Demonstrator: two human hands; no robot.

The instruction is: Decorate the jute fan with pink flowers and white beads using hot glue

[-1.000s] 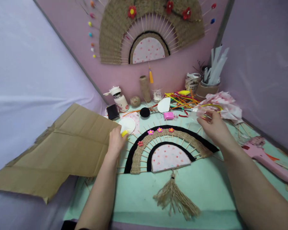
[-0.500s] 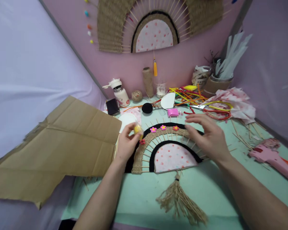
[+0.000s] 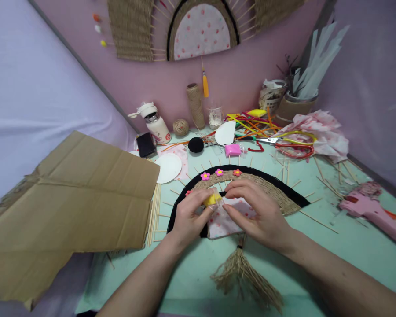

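My left hand (image 3: 192,215) pinches a small yellow packet (image 3: 212,199) in a clear plastic wrapper, probably soft modelling clay. At the wrapper's other end, the thumb and fingertips of my right hand (image 3: 259,211) close in on the clear plastic. Both hands are above a half-round woven wall hanging (image 3: 273,193) with a black border and thin sticks around its rim. Small pink and red flowers (image 3: 219,172) sit along its woven band. Its spotted fabric centre (image 3: 222,222) is partly covered by my hands. A twine tassel (image 3: 246,275) hangs from the lower edge.
Brown cardboard (image 3: 95,198) lies at the left. A pink glue gun (image 3: 372,209) rests at the right. Toward the back are scissors (image 3: 270,140), a pink packet (image 3: 232,150), a black yarn ball (image 3: 196,145), a white bottle (image 3: 156,125) and a twine spool (image 3: 195,103).
My left hand has brought the yellow packet rightward and down over the hanging. My right hand has come left to meet its wrapper. The camera view has shifted slightly.
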